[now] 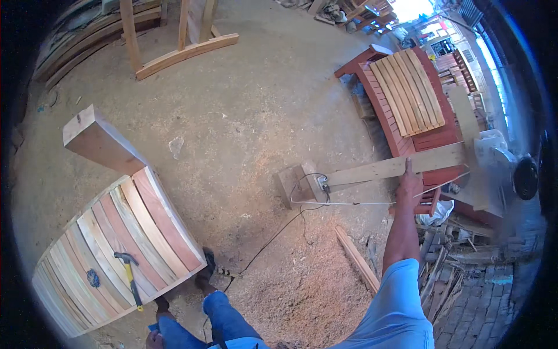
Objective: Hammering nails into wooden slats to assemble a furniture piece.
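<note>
My right hand [410, 187] reaches forward to a long pale wooden plank [363, 171]. One finger lies stretched over its face and the rest of the hand closes at its near edge. A chunky wooden block [290, 185] stands at the plank's left end, beside a small grey box [323, 182] with dark cords. A thin white cord [349, 203] runs past my wrist. At the lower edge, my left hand [154, 340] shows only in part, with something blue beside it; its fingers are not clear.
On the left a slatted wooden piece [110, 244] bears a claw hammer [131, 279] and a dark clump [93, 278]. Red slatted furniture [381, 107] stands far right, near a blurred white machine [493, 145]. Shavings [302, 296], a loose strip [356, 259] and a black cable [261, 250] lie on the floor.
</note>
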The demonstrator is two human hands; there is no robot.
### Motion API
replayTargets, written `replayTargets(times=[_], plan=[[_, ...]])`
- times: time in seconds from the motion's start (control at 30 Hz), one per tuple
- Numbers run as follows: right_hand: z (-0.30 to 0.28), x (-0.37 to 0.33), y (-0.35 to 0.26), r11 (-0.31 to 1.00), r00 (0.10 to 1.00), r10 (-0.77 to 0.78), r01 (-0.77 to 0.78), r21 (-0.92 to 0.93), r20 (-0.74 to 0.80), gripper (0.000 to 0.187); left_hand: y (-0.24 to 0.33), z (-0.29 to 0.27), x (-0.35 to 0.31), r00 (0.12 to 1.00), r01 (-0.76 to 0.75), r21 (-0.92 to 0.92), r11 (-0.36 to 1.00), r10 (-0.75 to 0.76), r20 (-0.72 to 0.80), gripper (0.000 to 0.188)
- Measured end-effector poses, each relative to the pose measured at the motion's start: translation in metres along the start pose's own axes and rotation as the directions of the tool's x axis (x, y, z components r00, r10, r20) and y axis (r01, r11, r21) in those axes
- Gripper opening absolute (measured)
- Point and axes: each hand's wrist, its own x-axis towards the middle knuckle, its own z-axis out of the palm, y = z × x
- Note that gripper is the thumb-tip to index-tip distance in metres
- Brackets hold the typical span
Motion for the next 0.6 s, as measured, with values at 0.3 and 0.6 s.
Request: replayTargets(times=[0.3,0.6], plan=[[0.011,0.041,0.048,0.913,0.984,0.173,-0.148,0.381,-0.033,0.090,0.077,-0.018,-0.020,0.995,-0.081,0.129,0.988,0.073,0.067,0.055],[-0.008,0.063,0.012,0.973,0.929,0.051,0.036,0.228,-0.366,0.105,0.034,-0.005,0.026,0.988,-0.048,-0.114,0.992,0.064,0.138,0.049]])
